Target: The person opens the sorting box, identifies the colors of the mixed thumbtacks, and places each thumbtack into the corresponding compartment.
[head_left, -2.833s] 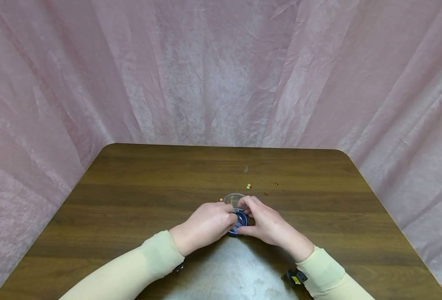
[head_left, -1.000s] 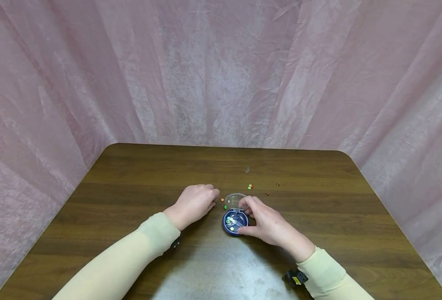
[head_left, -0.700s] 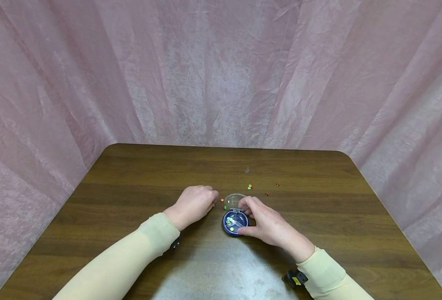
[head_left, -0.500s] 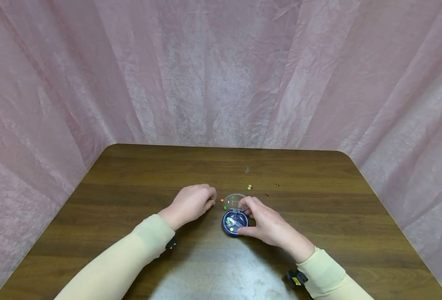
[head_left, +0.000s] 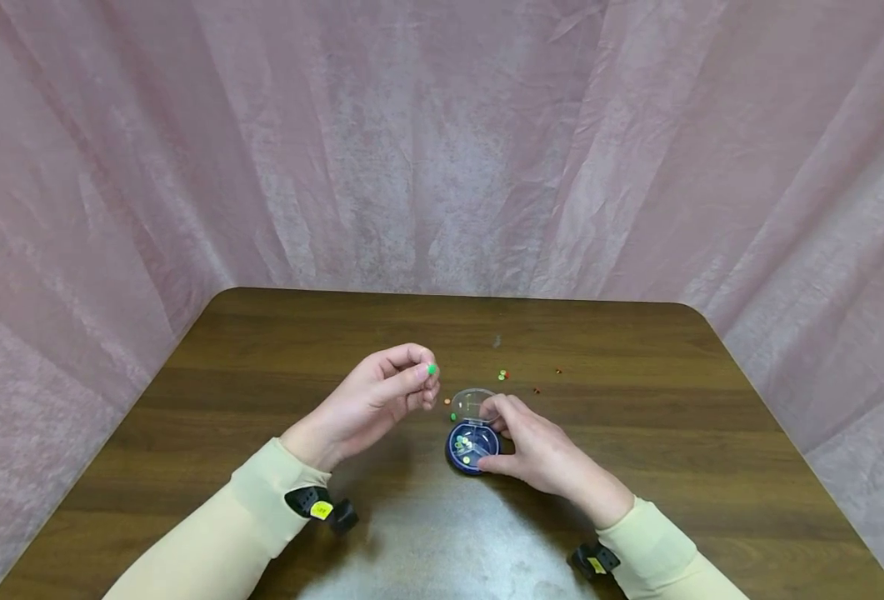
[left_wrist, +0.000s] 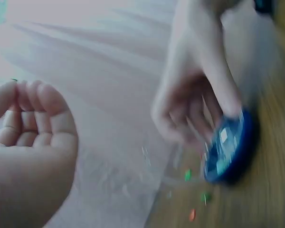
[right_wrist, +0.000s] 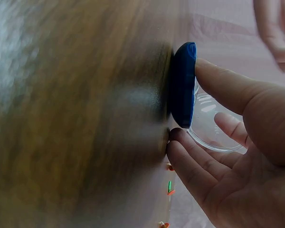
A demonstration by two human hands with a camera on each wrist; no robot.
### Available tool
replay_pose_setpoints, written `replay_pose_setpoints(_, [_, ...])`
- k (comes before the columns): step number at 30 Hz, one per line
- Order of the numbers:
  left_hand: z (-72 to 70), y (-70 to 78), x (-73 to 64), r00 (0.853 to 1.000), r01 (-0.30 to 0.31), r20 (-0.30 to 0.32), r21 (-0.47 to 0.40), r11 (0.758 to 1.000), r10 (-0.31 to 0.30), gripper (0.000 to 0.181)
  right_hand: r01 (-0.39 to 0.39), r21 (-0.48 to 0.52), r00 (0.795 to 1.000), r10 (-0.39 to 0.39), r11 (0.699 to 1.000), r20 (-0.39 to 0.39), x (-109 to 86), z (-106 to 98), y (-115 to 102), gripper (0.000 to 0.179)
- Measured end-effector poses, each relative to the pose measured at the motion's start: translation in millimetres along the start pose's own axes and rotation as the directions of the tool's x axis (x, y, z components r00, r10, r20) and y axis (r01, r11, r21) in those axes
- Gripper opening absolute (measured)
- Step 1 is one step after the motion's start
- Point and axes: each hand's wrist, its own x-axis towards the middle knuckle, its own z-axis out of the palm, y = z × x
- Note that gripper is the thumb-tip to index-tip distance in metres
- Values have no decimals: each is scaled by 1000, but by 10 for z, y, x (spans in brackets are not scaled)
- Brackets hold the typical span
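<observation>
One green piece (head_left: pixel 432 368) emerges, pinched by your left hand (head_left: pixel 367 400) — free to move — your right hand (head_left: pixel 537 442) grips the blue case (head_left: pixel 452 458).

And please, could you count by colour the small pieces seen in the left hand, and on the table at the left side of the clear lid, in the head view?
Green: 2 (the pinched green piece in the left hand; the loose green piece by the clear lid)
Orange: 1 (the orange piece on the table)
Total: 3 visible
</observation>
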Motion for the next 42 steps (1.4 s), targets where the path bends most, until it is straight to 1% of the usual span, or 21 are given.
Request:
replay_pose_setpoints(2, [63,47,-28,998,-41,39,-93,995,44,11,-4,0,1000,4,1000,0,-2,1,1,55])
replay_pose_setpoints(4, [120,92,-52,995,-63,68,-161,985,75,11,-6,-4,1000,6,1000,0,-3,3,1,55])
replay_pose_setpoints(8, [216,176,-92,986,-95,111,-260,961,127,11,-3,-7,1000,3,1000,-1,1,6,0,56])
replay_pose_setpoints(10, [248,209,-107,978,-111,136,-299,948,158,11,-2,-7,1000,2,1000,-1,4,5,-1,56])
replay_pose_setpoints(16, [286,253,-137,952,-140,204,-373,917,229,16,-25,-3,1000,25,1000,11,1,8,3,56])
replay_pose_setpoints(19, [281,247,-141,944,-148,219,-390,909,247,18,-29,-5,999,29,1000,14,0,17,4,56])
replay_pose_setpoints(21, [272,240,-143,940,-153,225,-390,908,255,19,-22,-8,1000,22,1000,11,2,16,-1,56])
replay_pose_setpoints(24, [253,218,-144,939,-163,230,-356,920,256,17,-7,-11,1000,7,1000,7,10,12,-6,56])
replay_pose_setpoints(27, [228,168,-142,941,-176,238,-264,948,241,15,-7,-10,1000,7,1000,6,20,11,-4,55])
replay_pose_setpoints(30, [205,97,-138,953,-166,236,-127,978,192,15,-13,-6,1000,13,1000,9,26,13,4,55])
replay_pose_setpoints(32, [191,47,-143,968,-136,213,-10,991,135,13,-21,-3,1000,21,1000,10,29,15,8,55])
replay_pose_setpoints(33, [185,19,-144,975,-115,196,65,991,101,11,-23,-3,1000,23,1000,11,28,15,10,55])
replay_pose_setpoints(34, [180,-11,-141,982,-93,176,151,984,66,8,-22,0,1000,22,1000,10,28,15,11,54])
replay_pose_setpoints(35, [178,-46,-135,987,-73,157,250,965,34,6,-21,1,1000,21,1000,10,27,15,13,54])
replay_pose_setpoints(36, [177,-85,-125,990,-55,139,365,930,5,5,-20,2,1000,20,1000,10,26,13,11,53])
replay_pose_setpoints(37, [177,-130,-113,992,-46,124,488,872,-17,4,-17,2,1000,17,1000,9,25,12,11,53])
replay_pose_setpoints(38, [184,-177,-97,993,-49,117,608,792,-28,3,-14,1,1000,14,1000,8,24,10,10,53])
replay_pose_setpoints(39, [189,-230,-80,993,-62,117,712,700,-31,3,-9,0,1000,9,1000,7,21,6,9,53])
replay_pose_setpoints(40, [196,-283,-64,992,-82,123,798,598,-28,4,-6,-2,1000,6,1000,7,19,6,7,53])
replay_pose_setpoints(41, [204,-339,-50,991,-105,133,862,495,-21,7,-5,-5,1000,5,1000,8,17,6,7,53])
replay_pose_setpoints(42, [210,-392,-39,990,-125,142,906,404,-14,11,-5,-7,1000,5,1000,9,16,5,5,53])
